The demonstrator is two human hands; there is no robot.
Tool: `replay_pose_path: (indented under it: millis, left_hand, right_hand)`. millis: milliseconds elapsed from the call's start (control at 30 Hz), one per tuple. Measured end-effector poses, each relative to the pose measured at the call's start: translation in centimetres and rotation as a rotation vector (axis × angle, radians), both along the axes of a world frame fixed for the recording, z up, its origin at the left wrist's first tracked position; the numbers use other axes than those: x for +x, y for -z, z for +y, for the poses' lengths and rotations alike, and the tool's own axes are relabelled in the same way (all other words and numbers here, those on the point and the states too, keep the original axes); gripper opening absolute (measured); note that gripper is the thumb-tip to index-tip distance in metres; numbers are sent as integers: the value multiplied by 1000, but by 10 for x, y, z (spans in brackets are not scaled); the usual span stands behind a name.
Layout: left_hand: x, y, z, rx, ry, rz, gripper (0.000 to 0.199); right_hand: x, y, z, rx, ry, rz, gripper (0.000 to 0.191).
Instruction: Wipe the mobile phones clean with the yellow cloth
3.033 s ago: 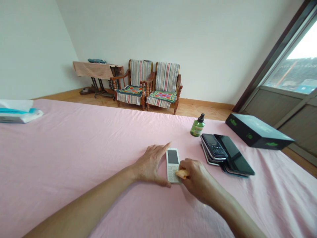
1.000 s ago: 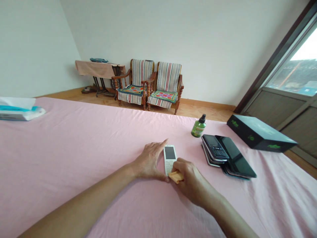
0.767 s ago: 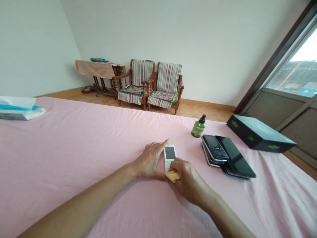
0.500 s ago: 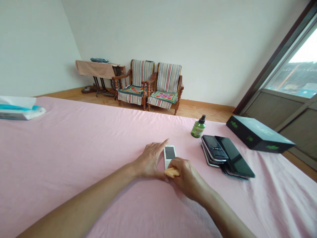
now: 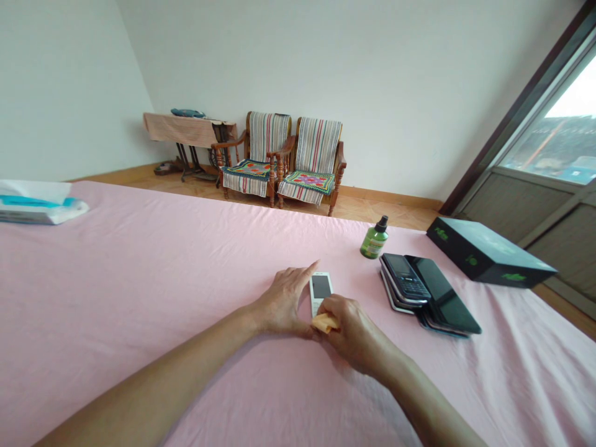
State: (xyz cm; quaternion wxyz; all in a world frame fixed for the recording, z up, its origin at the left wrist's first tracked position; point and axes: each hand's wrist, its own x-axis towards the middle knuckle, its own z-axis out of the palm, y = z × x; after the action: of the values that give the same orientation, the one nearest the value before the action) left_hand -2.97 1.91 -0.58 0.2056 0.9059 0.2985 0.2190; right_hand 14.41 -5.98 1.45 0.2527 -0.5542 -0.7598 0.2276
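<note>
A white mobile phone (image 5: 321,287) with a dark screen and a keypad lies face up on the pink cloth. My left hand (image 5: 285,302) steadies it from the left, forefinger by its top edge and thumb by its lower end. Over the keypad, my right hand (image 5: 347,326) is closed round a folded yellow cloth (image 5: 325,322) and pressed to the phone. The right fingers hide the phone's lower part, so the contact there cannot be made out fully.
To the right stand a green spray bottle (image 5: 374,239), a stack of keypad phones (image 5: 404,279), dark tablets or large phones (image 5: 444,295) and a black box (image 5: 488,253). A tissue pack (image 5: 41,210) lies far left. Beyond the pink-covered surface (image 5: 139,261) are two wooden chairs (image 5: 310,180).
Both hands keep nearly the same place and grip. The whole view has shifted very slightly.
</note>
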Motion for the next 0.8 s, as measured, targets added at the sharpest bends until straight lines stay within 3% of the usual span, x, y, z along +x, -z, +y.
replay_pose_path:
  millis: [400, 800]
  left_hand:
    - [1, -1, -1, 1, -15, 2, 130]
    - [1, -1, -1, 12, -31, 22, 128]
  right_hand:
    - [-1, -1, -2, 45, -33, -26, 17]
    - [22, -8, -7, 10, -37, -37, 14]
